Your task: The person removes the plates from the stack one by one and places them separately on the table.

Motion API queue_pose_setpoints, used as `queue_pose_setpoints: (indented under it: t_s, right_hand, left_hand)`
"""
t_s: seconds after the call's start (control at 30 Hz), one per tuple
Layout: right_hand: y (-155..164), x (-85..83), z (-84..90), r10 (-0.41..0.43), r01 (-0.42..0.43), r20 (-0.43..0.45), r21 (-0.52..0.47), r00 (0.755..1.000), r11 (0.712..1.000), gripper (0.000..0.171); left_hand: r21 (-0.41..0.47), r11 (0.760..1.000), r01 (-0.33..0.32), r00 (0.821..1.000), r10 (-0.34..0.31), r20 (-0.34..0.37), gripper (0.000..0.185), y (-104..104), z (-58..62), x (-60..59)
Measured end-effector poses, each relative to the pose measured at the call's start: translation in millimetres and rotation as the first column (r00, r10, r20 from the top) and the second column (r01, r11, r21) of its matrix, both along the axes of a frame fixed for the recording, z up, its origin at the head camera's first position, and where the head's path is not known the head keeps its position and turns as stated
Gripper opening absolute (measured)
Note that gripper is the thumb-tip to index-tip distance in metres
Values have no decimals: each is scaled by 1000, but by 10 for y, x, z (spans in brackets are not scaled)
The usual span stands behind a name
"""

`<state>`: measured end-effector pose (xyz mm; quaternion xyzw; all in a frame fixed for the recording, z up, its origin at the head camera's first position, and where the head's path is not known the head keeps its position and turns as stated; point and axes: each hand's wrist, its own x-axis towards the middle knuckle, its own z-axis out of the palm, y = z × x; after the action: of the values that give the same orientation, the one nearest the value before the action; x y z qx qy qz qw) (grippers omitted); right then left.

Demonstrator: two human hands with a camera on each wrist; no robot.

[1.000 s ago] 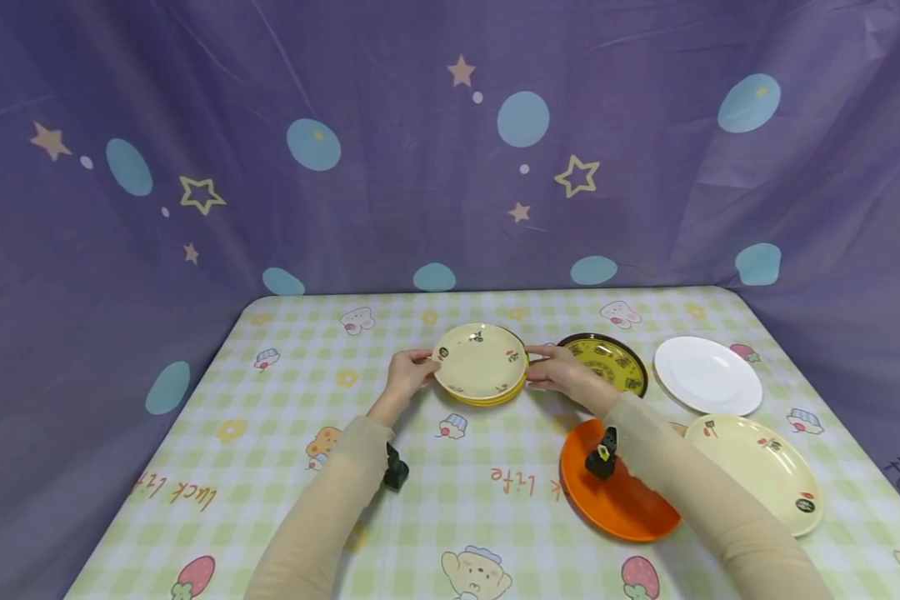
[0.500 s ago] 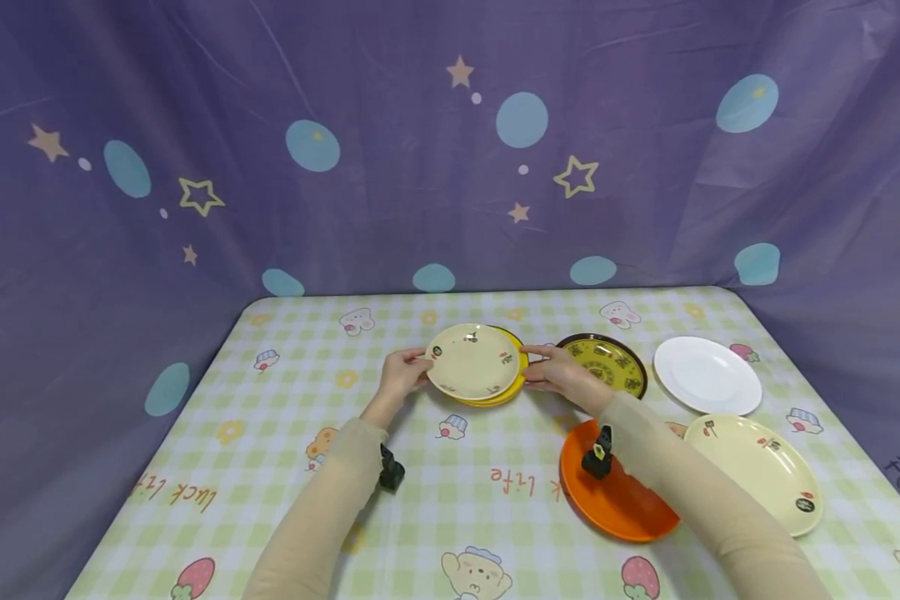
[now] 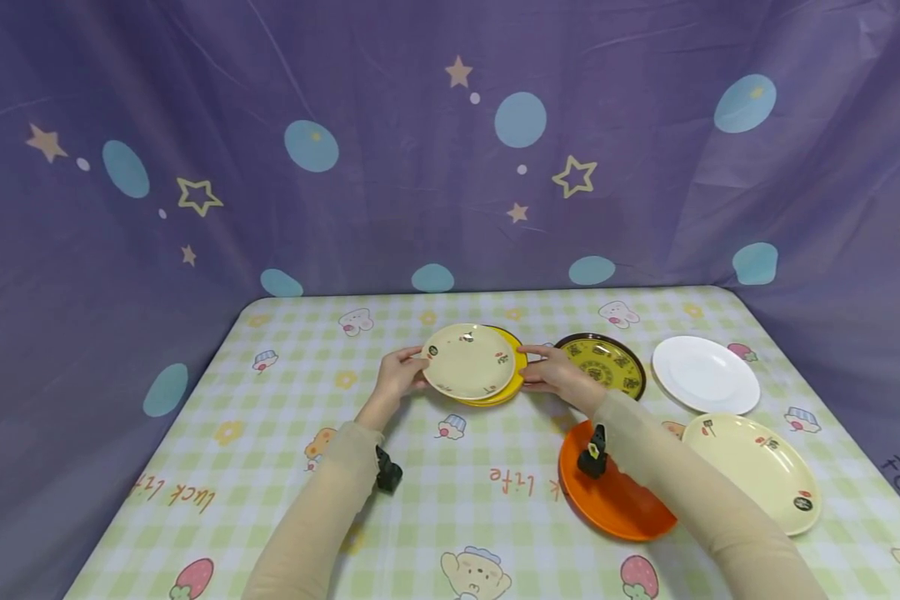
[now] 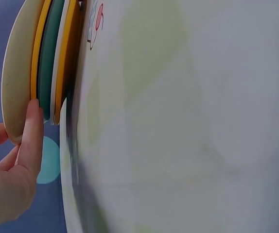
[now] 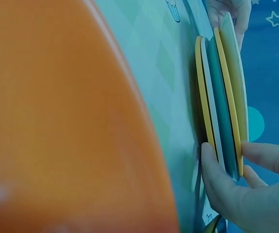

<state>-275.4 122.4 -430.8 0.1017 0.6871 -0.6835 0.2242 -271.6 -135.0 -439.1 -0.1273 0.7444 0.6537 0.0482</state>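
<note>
A small cream plate [image 3: 468, 362] with little printed pictures lies shifted left over a stack of plates, uncovering a yellow plate [image 3: 521, 367] on the right. My left hand [image 3: 399, 375] pinches the cream plate's left rim; in the left wrist view its thumb [image 4: 31, 128] lies below that rim against the yellow edge. At the stack's right side, my right hand [image 3: 562, 373] holds the lower plates between thumb and fingers. Beneath the upper yellow plate, the right wrist view shows a green plate [image 5: 222, 97], a pale plate [image 5: 210, 87] and another yellow plate [image 5: 200, 80].
Right of the stack lie a dark-rimmed olive plate [image 3: 607, 358], a white plate [image 3: 705, 375], a larger cream plate [image 3: 750, 467] and an orange plate [image 3: 607, 512], partly under my right forearm. A checked cloth [image 3: 285, 400] covers the table; a purple curtain [image 3: 390, 225] hangs behind.
The cream plate has slid left with my left hand, baring the yellow plate's right side. My right hand has stayed at the stack's right edge.
</note>
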Motion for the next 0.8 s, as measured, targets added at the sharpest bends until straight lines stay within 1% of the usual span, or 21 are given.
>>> queue_pose_setpoints:
  t_s: [0.27,0.4,0.57,0.8]
  right_hand:
    - [-18,-9,10,-11,11,17,15,1000,1000,58]
    - [-16,-8,33,-4,4,20,17,1000,1000,58]
    - [-15,1,66,-3,3,32,22,999,1000,58]
    - [-21,-1,46,-3,2,44,19,999,1000,57]
  left_hand:
    - [-26,1000,3,1000,-4,-12,38,-35,48,36]
    - [-9,1000,1,1000,-2,-10,38,-45,74,56]
    - [3,1000,-6,1000,6,-17,39,-63,77,59]
    - [7,1000,-20,1000,20,-19,38,-96,120,92]
